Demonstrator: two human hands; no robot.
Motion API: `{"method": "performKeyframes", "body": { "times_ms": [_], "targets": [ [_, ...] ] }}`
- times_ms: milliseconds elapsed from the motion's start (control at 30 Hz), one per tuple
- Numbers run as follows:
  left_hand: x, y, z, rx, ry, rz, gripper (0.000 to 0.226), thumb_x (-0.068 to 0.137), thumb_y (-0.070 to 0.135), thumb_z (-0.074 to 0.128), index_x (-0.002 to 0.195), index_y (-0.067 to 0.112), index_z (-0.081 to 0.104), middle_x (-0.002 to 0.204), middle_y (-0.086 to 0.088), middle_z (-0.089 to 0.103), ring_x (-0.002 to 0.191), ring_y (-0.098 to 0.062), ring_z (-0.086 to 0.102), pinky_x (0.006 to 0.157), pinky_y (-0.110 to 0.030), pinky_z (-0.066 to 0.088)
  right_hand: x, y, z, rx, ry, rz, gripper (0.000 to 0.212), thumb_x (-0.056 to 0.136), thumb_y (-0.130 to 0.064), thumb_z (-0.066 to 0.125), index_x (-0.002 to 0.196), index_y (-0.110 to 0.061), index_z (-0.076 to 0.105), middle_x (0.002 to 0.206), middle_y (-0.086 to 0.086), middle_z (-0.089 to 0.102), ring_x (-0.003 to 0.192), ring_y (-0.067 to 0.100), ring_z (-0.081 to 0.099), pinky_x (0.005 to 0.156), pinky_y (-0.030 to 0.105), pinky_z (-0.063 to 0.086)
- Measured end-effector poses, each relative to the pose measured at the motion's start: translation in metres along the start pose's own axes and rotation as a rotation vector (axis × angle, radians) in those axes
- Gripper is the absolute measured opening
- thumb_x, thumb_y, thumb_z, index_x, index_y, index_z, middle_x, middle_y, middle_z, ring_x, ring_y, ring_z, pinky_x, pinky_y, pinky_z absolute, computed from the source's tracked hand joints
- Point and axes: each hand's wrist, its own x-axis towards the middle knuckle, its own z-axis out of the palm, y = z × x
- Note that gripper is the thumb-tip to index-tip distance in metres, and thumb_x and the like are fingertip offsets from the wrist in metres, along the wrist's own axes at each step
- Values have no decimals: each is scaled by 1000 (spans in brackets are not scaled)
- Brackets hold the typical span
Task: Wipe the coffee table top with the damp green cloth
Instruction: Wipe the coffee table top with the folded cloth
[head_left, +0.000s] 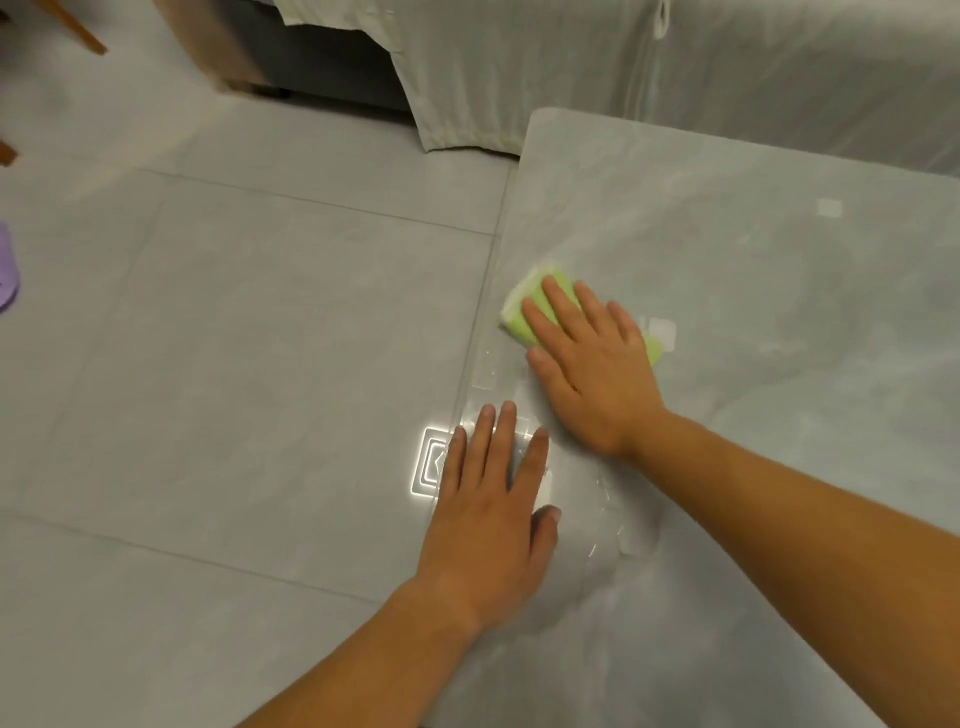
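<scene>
- While pressing the green cloth (524, 306) under the straight fingers of the right hand (592, 374), wiping near the 9 o'clock edge of the coffee table top (753, 249).
- Braced at 7 o'clock from the cloth with the left hand (488, 514), flat, holding nothing.
- Next, probably: sweep toward 3 o'clock, keeping the pressure even.

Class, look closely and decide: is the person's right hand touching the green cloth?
Touching. The head view shows the right hand lying flat on the green cloth, straight fingers across its top, pressing it onto the coffee table top.
</scene>
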Motion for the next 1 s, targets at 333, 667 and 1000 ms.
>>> {"method": "performKeyframes", "body": {
  "times_ms": [333, 667, 1000],
  "targets": [
    [-18, -10, 10, 50, 3, 45, 68, 99, 47, 27, 158, 17, 14, 164, -16, -7, 151, -31, -13, 120, -56, 10, 13, 1, -7, -9, -20, -14, 59, 101, -54, 8, 157, -36, 17, 168, -9, 4, 156, 21, -1, 124, 47, 2],
    [-46, 4, 16, 17, 16, 39, 63, 98, 46, 32, 154, 17, 28, 165, -15, 5, 152, -29, -5, 118, -51, 7, -24, 3, -2, 30, -60, -38, 62, 98, -56, 4, 156, -40, 18, 167, -12, 4, 156, 19, -1, 124, 46, -1],
    [-50, 7, 18, 34, 17, 36, 66, 99, 50, 21, 157, 21, 6, 165, -12, -10, 149, -26, -23, 121, -52, -6, -102, 70, -1, -10, 8, 236, 60, 98, -56, 8, 156, -41, 13, 168, -9, 3, 155, 22, 3, 123, 45, 0]
  ]
}}
